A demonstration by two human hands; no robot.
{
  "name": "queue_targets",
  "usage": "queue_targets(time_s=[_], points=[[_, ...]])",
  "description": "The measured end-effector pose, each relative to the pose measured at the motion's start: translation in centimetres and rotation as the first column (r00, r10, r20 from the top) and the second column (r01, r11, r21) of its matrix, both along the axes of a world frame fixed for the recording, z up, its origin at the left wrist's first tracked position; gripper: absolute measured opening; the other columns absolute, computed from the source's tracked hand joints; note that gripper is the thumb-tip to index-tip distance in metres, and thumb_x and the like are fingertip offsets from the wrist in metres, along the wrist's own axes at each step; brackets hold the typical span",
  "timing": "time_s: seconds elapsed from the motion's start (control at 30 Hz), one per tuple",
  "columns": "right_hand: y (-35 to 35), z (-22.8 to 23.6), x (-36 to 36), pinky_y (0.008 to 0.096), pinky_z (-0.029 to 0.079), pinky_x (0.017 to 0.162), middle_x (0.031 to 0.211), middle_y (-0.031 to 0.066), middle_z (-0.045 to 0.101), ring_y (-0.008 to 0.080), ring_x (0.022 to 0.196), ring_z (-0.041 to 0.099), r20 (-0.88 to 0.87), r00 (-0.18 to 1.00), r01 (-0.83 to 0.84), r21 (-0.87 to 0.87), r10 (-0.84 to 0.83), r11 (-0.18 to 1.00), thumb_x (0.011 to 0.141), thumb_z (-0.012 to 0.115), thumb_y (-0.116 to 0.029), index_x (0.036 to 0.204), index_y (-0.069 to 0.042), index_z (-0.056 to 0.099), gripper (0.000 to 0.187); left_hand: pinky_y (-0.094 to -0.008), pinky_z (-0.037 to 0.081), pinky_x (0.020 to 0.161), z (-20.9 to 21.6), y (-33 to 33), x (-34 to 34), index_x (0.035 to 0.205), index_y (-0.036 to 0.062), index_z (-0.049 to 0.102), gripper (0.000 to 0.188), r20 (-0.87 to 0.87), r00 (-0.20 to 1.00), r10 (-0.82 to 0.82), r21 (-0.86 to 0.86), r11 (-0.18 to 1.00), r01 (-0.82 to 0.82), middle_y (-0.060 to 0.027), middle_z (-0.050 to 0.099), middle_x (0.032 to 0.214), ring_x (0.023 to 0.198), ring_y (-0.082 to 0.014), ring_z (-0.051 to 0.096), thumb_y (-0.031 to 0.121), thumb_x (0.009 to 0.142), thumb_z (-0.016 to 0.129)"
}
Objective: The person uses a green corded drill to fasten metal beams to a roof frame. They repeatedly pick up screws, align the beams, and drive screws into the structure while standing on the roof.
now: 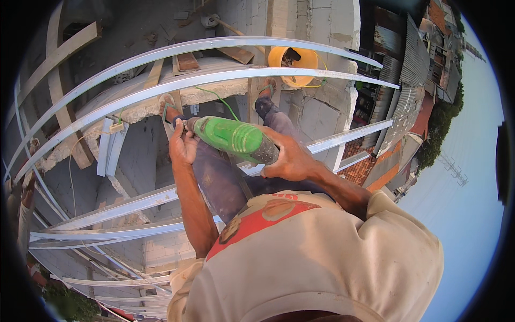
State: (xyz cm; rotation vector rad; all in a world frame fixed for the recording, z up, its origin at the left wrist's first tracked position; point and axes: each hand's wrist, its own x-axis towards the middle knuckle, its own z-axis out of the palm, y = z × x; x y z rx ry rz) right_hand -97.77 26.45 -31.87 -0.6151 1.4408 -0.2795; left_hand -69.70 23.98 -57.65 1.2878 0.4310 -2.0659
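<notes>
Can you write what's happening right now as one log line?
right hand: grips rear of green plastic power drill | left hand: at drill's chuck end | setting: curved grey metal roof rails, orange plastic bucket ahead

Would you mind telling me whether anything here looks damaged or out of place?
Yes. The concrete ledge under the metal rails looks crumbled and ragged along its edge. A loose plank lies on it. The green drill, held in both hands, looks intact.
</notes>
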Motion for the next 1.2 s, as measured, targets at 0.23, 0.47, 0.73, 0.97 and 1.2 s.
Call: queue_targets(time_s=[0.23, 0.47, 0.73, 0.97, 1.2], points=[[1.8, -0.1, -3.0, 0.034, 0.06, 0.069, 0.123, 0.0151, 0.073, 0.0175, 0.076, 0.071, 0.069, 0.989, 0.13, -0.028, -0.128, 0.991, 0.075, 0.076, -0.005, 0.167, -0.017, 0.037, 0.101, -0.0394, 0.062, 0.084, -0.1, -2.0, -3.2, 0.112, 0.0057, 0.068, 0.023, -0.108, 0.981, -0.164, -0.047, 0.986, 0.16, -0.0056, 0.074, 0.097, 0.068, -0.0103, 0.06, 0.028, 0.111, 0.064], [2.3, -0.3, -4.9, 0.036, 0.058, 0.095, 0.138, 0.0205, 0.069, 0.0214, 0.108, 0.073, -0.144, 0.981, -0.164, -0.251, 0.131, 0.954, 0.074, 0.078, -0.005, 0.169, -0.017, 0.034, 0.105, -0.0352, 0.062, 0.078, -1.3, -3.1, -4.2, 0.103, 0.0067, 0.066, 0.021, -0.195, 0.975, -0.111, -0.023, 0.994, 0.109, -0.0004, 0.065, 0.084, 0.061, -0.0075, 0.052, 0.027, 0.11, 0.067], [2.7, -0.8, -3.3, 0.0354, 0.057, 0.089, 0.111, 0.0139, 0.074, 0.0197, 0.097, 0.073, 0.073, 0.97, 0.226, 0.068, -0.23, 0.972, 0.07, 0.078, -0.001, 0.141, 0.006, 0.057, 0.074, -0.0372, 0.059, 0.084, -0.6, -3.1, -2.6, 0.102, 0.0087, 0.065, 0.024, -0.145, 0.937, -0.317, -0.092, 0.947, 0.307, 0.0073, 0.052, 0.076, 0.061, -0.0034, 0.047, 0.031, 0.108, 0.07], [1.7, -2.0, -1.5, 0.0366, 0.059, 0.089, 0.114, 0.0138, 0.074, 0.0199, 0.101, 0.073, 0.003, 1.0, 0.021, 0.008, -0.021, 1.0, 0.071, 0.075, 0.003, 0.142, 0.005, 0.055, 0.074, -0.0348, 0.057, 0.082, -0.6, -2.2, -1.4, 0.102, 0.0111, 0.063, 0.022, -0.104, 0.985, -0.141, -0.039, 0.99, 0.138, 0.008, 0.052, 0.077, 0.06, -0.0026, 0.044, 0.031, 0.108, 0.07], [-1.1, -1.5, 0.2, 0.0404, 0.051, 0.112, 0.152, 0.0211, 0.062, 0.0334, 0.135, 0.066, -0.264, 0.853, -0.513, -0.277, 0.449, 0.812, 0.077, 0.073, 0.002, 0.165, -0.004, 0.039, 0.095, -0.0362, 0.058, 0.085, -2.2, -2.5, 1.3, 0.101, 0.0069, 0.065, 0.022, -0.139, 0.962, -0.235, -0.061, 0.972, 0.229, 0.0086, 0.051, 0.072, 0.057, -0.0031, 0.046, 0.027, 0.107, 0.07]])
